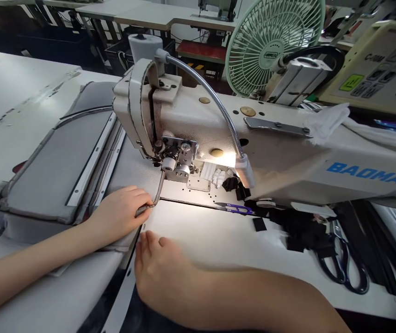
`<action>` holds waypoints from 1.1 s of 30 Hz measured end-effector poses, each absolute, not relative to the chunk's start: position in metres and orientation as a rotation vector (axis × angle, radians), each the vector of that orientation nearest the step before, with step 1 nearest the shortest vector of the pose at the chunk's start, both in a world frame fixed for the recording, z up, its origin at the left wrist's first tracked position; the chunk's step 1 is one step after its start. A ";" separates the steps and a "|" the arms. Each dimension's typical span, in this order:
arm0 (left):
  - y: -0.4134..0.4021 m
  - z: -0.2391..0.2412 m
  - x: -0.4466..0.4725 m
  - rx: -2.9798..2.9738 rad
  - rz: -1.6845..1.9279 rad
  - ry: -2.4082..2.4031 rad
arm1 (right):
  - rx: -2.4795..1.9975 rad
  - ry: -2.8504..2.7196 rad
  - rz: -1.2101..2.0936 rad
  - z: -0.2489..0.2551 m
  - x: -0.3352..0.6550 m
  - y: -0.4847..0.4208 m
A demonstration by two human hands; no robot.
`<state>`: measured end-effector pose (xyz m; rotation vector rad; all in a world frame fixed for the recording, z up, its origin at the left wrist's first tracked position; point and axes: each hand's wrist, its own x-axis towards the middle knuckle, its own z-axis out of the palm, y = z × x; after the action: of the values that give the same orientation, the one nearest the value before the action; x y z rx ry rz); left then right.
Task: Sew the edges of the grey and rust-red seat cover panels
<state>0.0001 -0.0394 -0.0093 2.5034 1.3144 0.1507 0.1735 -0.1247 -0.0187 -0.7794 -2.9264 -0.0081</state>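
Observation:
My left hand [123,210] is closed on the piped edge of a grey fabric panel [137,169], with the thumb and fingers around the dark grey piping [158,189]. That edge runs up beneath the needle area of the white sewing machine [198,115]. Just below, my right hand [165,273] has its fingers bent together at the upper end of a white strip with small holes [123,289], which hangs down towards the front. Left of the machine lie grey padded panels [57,166] with similar white strips. The needle tip is hidden behind the machine's parts.
Thread snips [234,208] lie right of the needle, near black fabric scraps [305,231]. Large scissors [345,263] rest at the right. A lamp [244,171] hangs low by the machine. Behind stand a green fan [270,54] and a control box [374,69].

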 end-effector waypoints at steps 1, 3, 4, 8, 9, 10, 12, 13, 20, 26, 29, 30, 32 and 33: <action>-0.037 -0.010 0.001 2.517 0.160 1.303 | -0.767 -2.930 0.014 -0.018 0.174 -0.126; -0.031 -0.012 0.002 2.536 0.177 1.289 | -0.786 -2.929 0.029 -0.018 0.175 -0.123; -0.027 -0.013 0.003 2.547 0.183 1.287 | -0.799 -2.924 0.023 -0.019 0.175 -0.120; -0.015 -0.015 0.006 2.610 0.190 1.291 | -0.843 -2.902 0.002 -0.026 0.174 -0.106; -0.013 -0.016 0.007 2.628 0.196 1.292 | -0.851 -2.901 0.004 -0.028 0.174 -0.103; -0.010 -0.017 0.008 2.646 0.209 1.293 | -0.854 -2.899 0.000 -0.029 0.174 -0.100; -0.005 -0.019 0.010 2.689 0.253 1.291 | -0.851 -2.882 -0.026 -0.032 0.174 -0.094; -0.003 -0.020 0.011 2.711 0.276 1.286 | -0.845 -2.871 -0.043 -0.034 0.174 -0.092; 0.016 -0.025 0.018 2.784 0.340 1.315 | -0.845 -2.823 -0.093 -0.045 0.178 -0.069; 0.035 -0.031 0.024 2.840 0.222 1.430 | -0.928 -2.757 -0.104 -0.055 0.184 -0.053; 0.027 -0.025 0.021 2.787 0.202 1.461 | -0.998 -2.737 0.035 -0.046 0.188 -0.054; 0.021 -0.023 0.017 2.782 0.227 1.457 | -1.035 -2.726 0.120 -0.040 0.188 -0.056; 0.009 -0.020 0.007 2.792 0.308 1.513 | -1.075 -2.698 0.322 -0.023 0.186 -0.064; 0.005 -0.020 0.000 2.804 0.337 1.570 | -1.056 -2.688 0.422 -0.014 0.183 -0.068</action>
<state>0.0004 0.0049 -0.0198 2.8044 1.5701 0.3368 0.1834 -0.0682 -0.0138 -1.0556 -2.6876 0.4220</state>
